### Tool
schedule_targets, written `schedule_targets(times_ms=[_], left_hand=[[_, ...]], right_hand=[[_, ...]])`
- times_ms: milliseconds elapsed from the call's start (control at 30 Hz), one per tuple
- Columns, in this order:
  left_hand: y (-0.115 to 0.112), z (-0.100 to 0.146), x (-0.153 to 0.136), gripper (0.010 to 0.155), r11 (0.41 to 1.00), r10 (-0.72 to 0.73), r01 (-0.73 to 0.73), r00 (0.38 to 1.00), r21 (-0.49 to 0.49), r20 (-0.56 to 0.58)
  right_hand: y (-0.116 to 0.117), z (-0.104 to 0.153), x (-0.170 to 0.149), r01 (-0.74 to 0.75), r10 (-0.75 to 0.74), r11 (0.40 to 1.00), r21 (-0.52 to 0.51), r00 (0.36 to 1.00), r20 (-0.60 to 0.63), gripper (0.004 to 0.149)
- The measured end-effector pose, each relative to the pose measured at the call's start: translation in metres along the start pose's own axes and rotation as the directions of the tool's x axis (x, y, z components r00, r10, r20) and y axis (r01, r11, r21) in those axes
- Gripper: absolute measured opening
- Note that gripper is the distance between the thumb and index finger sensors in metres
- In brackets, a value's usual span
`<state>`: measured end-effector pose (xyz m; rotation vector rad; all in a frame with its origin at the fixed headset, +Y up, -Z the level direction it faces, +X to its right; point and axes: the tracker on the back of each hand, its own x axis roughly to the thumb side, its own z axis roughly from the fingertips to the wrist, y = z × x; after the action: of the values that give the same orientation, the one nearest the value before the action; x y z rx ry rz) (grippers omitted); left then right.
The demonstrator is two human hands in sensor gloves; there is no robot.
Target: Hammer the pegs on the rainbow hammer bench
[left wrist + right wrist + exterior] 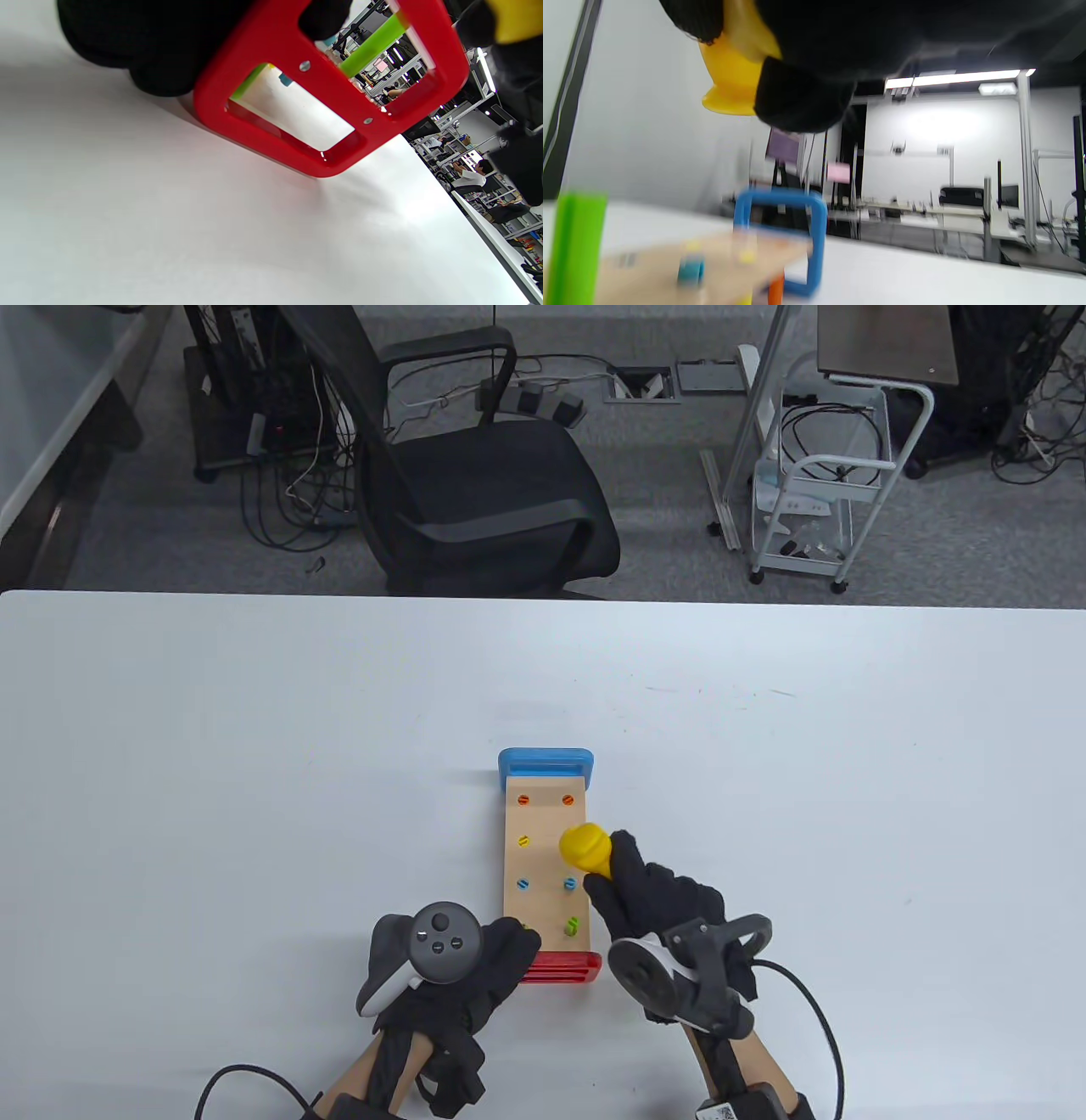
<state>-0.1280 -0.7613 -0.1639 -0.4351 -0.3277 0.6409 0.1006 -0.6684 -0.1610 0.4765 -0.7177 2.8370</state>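
The right hand [657, 891] grips the yellow hammer [585, 848], raised just above the hammer bench's [543, 865] right peg row. The tall green peg [572, 927] stands nearest it. The left hand [475, 963] holds the red end [568, 967].

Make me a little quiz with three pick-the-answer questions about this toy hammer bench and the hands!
1. Where is the left hand?
A. on the blue end
B. at the red end of the bench
C. flat on the table, far from the toy

2. What colour is the hammer head?
A. yellow
B. purple
C. white

3. What is the right hand doing?
A. lying open on the table
B. touching the chair
C. holding the hammer raised over the bench

Answers:
1 B, the table view shows its fingers at the red end, and the left wrist view shows them against the red frame.
2 A, the head is yellow in the table and right wrist views.
3 C, the right wrist view shows the head in the air above the board.
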Motion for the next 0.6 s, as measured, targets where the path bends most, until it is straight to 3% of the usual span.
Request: schedule_targets(times_ms=[67, 133, 200, 233, 267, 333, 367, 400, 600], left_hand=[[0.000, 0.000, 0.000, 0.056, 1.000, 0.003, -0.003, 1.000, -0.002, 0.000], [0.000, 0.000, 0.000, 0.056, 1.000, 0.001, -0.001, 1.000, -0.001, 0.000], [0.000, 0.000, 0.000, 0.056, 1.000, 0.002, -0.002, 1.000, -0.001, 0.001], [0.000, 0.000, 0.000, 0.056, 1.000, 0.001, -0.001, 1.000, 0.000, 0.002], [0.000, 0.000, 0.000, 0.056, 1.000, -0.002, 0.002, 1.000, 0.002, 0.000], [0.000, 0.000, -0.001, 0.056, 1.000, 0.002, -0.002, 1.000, -0.001, 0.001], [0.000, -0.001, -0.001, 0.056, 1.000, 0.003, -0.003, 1.000, -0.005, 0.001], [0.000, -0.001, -0.001, 0.056, 1.000, 0.003, -0.003, 1.000, -0.005, 0.000], [0.000, -0.001, -0.001, 0.056, 1.000, 0.003, -0.003, 1.000, -0.003, 0.001]], right_hand=[[0.008, 0.002, -0.005, 0.063, -0.060, 0.993, 0.104, 0.998, -0.030, 0.063], [0.033, 0.005, -0.007, 0.052, -0.053, 0.983, 0.174, 0.999, -0.001, 0.063], [0.063, 0.006, -0.002, -0.051, 0.016, 0.921, 0.387, 0.996, 0.092, 0.063], [0.054, 0.008, 0.000, -0.118, 0.113, 0.879, 0.461, 0.993, 0.038, 0.063], [0.050, 0.002, 0.001, -0.064, 0.042, 0.919, 0.389, 0.997, 0.063, 0.063], [0.029, -0.002, 0.002, -0.121, 0.095, 0.938, 0.326, 0.991, 0.093, 0.063], [0.019, -0.001, 0.001, -0.089, 0.079, 0.979, 0.185, 0.995, 0.064, 0.063], [0.014, -0.001, 0.000, -0.058, 0.053, 0.990, 0.127, 0.998, 0.047, 0.063], [-0.008, -0.003, -0.006, 0.054, -0.053, 0.992, 0.116, 0.999, -0.013, 0.064]])
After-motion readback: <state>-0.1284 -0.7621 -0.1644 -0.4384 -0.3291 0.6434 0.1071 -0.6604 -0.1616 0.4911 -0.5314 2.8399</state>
